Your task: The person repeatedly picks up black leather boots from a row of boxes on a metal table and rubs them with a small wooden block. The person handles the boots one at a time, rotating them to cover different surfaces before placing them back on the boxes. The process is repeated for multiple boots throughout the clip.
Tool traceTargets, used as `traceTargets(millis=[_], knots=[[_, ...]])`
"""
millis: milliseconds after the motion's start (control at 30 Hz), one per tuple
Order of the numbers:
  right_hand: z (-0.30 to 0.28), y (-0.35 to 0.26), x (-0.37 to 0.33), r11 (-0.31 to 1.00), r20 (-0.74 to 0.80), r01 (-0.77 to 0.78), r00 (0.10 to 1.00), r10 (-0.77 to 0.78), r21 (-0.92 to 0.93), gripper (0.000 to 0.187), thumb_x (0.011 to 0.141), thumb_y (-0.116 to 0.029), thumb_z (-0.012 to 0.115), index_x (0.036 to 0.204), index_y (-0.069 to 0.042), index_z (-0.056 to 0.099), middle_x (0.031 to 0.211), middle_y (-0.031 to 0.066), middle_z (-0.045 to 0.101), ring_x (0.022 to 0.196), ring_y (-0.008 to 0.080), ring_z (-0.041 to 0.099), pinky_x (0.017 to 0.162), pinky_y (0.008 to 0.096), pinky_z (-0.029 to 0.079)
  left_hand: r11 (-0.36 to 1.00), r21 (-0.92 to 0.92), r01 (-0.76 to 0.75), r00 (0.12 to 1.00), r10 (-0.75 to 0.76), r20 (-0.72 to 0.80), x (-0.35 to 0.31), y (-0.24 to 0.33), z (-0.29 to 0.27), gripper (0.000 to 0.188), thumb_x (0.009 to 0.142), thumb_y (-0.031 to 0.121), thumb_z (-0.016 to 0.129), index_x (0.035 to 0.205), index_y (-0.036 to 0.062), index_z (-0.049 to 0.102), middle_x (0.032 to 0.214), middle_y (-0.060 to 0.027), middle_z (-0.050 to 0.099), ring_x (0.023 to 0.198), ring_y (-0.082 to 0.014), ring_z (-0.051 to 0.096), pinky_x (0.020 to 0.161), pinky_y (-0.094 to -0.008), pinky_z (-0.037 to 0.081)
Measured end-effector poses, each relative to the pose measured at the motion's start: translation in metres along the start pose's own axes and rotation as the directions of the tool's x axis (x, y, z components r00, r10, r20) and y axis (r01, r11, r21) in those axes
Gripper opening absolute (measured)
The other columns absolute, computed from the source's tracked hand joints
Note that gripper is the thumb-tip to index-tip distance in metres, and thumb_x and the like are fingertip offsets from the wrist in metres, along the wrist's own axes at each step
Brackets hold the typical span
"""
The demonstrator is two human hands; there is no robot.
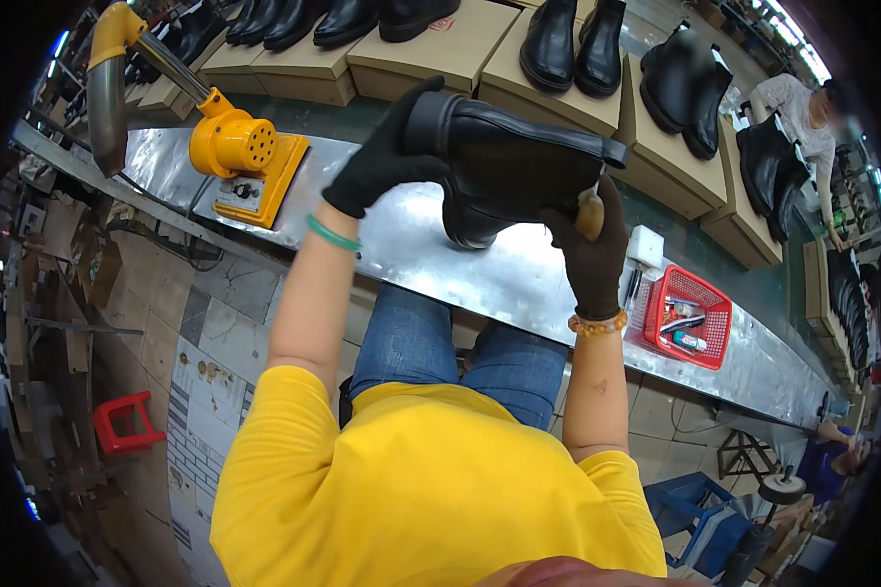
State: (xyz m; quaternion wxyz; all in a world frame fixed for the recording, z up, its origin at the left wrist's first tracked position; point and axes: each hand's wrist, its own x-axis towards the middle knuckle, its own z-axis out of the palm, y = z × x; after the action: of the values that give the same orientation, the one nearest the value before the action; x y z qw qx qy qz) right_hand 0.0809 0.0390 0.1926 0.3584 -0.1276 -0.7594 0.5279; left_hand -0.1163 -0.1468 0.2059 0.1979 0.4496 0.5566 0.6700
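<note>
Left grip: I see the black-gloved left hand [390,158] clasping the black leather ankle boot [519,152] at its sole end.
Right grip: black-gloved right hand [597,254], holding a small rounded tan object [589,215] beside the shaft.
Boot: over the shiny metal bench [401,235].

The black boot [519,147] looks like smooth leather with a soft sheen. Matt black cloth gloves cover the left hand [392,152] and right hand [597,245]; the small tool [589,215] has a smooth amber-brown handle, its material unclear. The metal counter [411,240] gleams, slightly uneven. The basket [720,318] is red perforated plastic, the boxes [440,64] matt brown cardboard, the jeans [406,338] woven denim, and the bracelet [333,235] glossy and green.
</note>
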Motion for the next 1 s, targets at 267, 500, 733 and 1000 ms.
traceTargets(millis=[267, 500, 733, 1000], knots=[[0.012, -0.023, -0.032, 0.981, 0.078, -0.195, 0.978, 0.195, -0.016, 0.072, 0.068, -0.011, 0.079, 0.127, 0.006, 0.041, 0.101, 0.0133, 0.061, 0.086, 0.0171, 0.060, 0.073, 0.0276, 0.050, 0.985, 0.009, -0.174, 0.955, 0.171, -0.244, -0.015, -0.073, 0.013, 0.068, 0.088, 0.052, 0.052, 0.132, 0.0021, 0.040, 0.127, -0.0093, 0.050, 0.116, -0.0186, 0.047, 0.099, -0.0331, 0.038], [0.017, -0.054, -0.051, 0.931, 0.562, -0.352, 0.791, 0.243, 0.093, 0.061, 0.069, -0.004, 0.075, 0.124, 0.003, 0.049, 0.112, 0.0138, 0.061, 0.095, 0.0168, 0.060, 0.083, 0.0292, 0.048, 0.871, -0.457, -0.179, 0.891, -0.054, -0.450, -0.102, -0.068, -0.053, 0.061, 0.094, 0.047, 0.042, 0.135, 0.0035, 0.037, 0.133, -0.0103, 0.046, 0.123, -0.0202, 0.043, 0.105, -0.0346, 0.034], [0.051, 0.006, -0.059, 0.784, 0.520, -0.617, 0.693, 0.500, 0.068, 0.041, 0.078, -0.007, 0.063, 0.117, 0.002, 0.051, 0.089, 0.0083, 0.061, 0.061, 0.0098, 0.055, 0.048, 0.0227, 0.046, 0.972, -0.187, -0.140, 0.590, -0.070, -0.804, -0.176, 0.042, -0.089, 0.055, 0.094, 0.042, 0.045, 0.134, 0.0050, 0.041, 0.132, -0.0085, 0.048, 0.121, -0.0193, 0.046, 0.103, -0.0318, 0.036], [0.066, 0.056, -0.077, 0.724, 0.470, -0.687, 0.620, 0.629, -0.062, 0.040, 0.078, -0.012, 0.065, 0.113, 0.003, 0.053, 0.077, 0.0064, 0.060, 0.049, 0.0125, 0.054, 0.043, 0.0248, 0.042, 0.993, -0.057, 0.107, 0.284, -0.085, -0.955, -0.226, 0.076, -0.189, 0.056, 0.092, 0.049, 0.046, 0.124, 0.0035, 0.053, 0.115, -0.0081, 0.060, 0.102, -0.0158, 0.056, 0.091, -0.0282, 0.043]])
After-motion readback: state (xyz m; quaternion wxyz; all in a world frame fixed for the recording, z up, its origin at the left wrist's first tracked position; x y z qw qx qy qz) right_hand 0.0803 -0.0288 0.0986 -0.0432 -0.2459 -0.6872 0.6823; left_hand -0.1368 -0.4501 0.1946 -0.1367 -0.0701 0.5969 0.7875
